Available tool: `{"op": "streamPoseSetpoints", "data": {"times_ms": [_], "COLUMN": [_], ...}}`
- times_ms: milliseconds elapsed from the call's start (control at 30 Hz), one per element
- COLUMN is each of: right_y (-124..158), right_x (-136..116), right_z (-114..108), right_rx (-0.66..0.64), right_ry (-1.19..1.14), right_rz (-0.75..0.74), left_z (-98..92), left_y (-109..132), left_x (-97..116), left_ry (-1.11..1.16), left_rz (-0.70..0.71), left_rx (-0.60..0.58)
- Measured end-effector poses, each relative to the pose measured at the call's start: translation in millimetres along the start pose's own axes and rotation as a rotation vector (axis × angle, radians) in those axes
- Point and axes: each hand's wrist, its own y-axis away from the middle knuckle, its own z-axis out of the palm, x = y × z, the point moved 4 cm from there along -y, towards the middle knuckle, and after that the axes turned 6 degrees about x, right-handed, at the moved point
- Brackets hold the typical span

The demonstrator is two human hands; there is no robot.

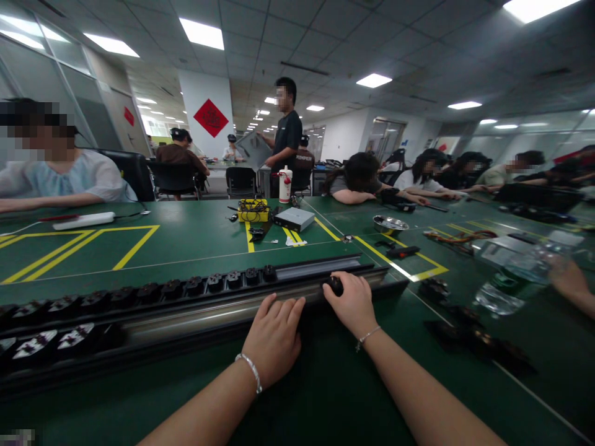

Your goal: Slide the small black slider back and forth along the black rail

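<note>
Step in hand, judged from the layout: feeding a small black part [333, 285] into the near rail [199, 317] at its right end. Right hand [352, 298] is closed on that part, thumb and fingers wrapped round it; whether it sits in the channel yet cannot be told, as the fingers cover much of it. Left hand [275, 337] lies open, fingers laid over the rail's front edge, no loose item visible in it; its pressure cannot be judged.

Near rail: a few black modules at the left end, long bare metal between them and the right hand. Far rail [320, 265]: longer row, bare toward the right. Loose black pieces [486, 342] lie on the green surface [195, 244], to the right.

Next move seems to call for squaring the part to the channel and guiding it leftward, with the left hand steadying the rail.
</note>
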Motion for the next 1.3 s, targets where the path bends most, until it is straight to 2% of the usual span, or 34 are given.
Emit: {"op": "streamPoseSetpoints", "data": {"times_ms": [800, 1300], "right_y": [-3.7, -4.6], "right_x": [0.8, 5.7], "right_z": [-2.4, -1.6], "right_rx": [0.003, -0.055], "right_ry": [-0.009, 0.020], "right_rz": [0.043, 0.084], "left_z": [0.1, 1.2], "left_y": [0.5, -0.4], "left_x": [-0.1, -1.1], "left_ry": [-0.007, 0.024], "left_rz": [0.001, -0.013], "left_rx": [0.000, -0.025]}}
